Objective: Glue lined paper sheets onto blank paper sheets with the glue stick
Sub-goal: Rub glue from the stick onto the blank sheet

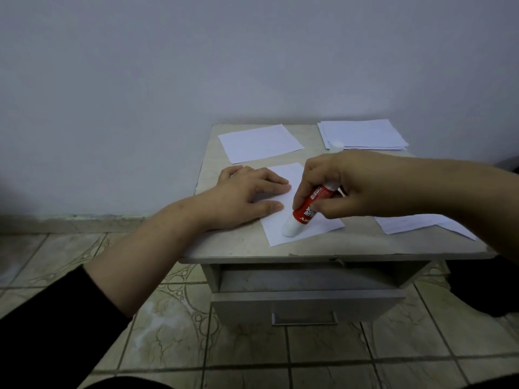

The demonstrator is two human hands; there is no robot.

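I observe my right hand gripping the glue stick, tilted, its white tip touching the paper sheet under it. My left hand lies flat, fingers straight, pressing that sheet's left part. The white cap sits beyond my right hand, beside a paper stack.

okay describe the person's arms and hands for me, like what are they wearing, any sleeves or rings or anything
Both hands are bare: no gloves, rings or watch show on the left hand or the right hand. The left arm wears a black sleeve pushed up, leaving the forearm uncovered. The right forearm is bare as far as the frame shows; any sleeve there is out of view.
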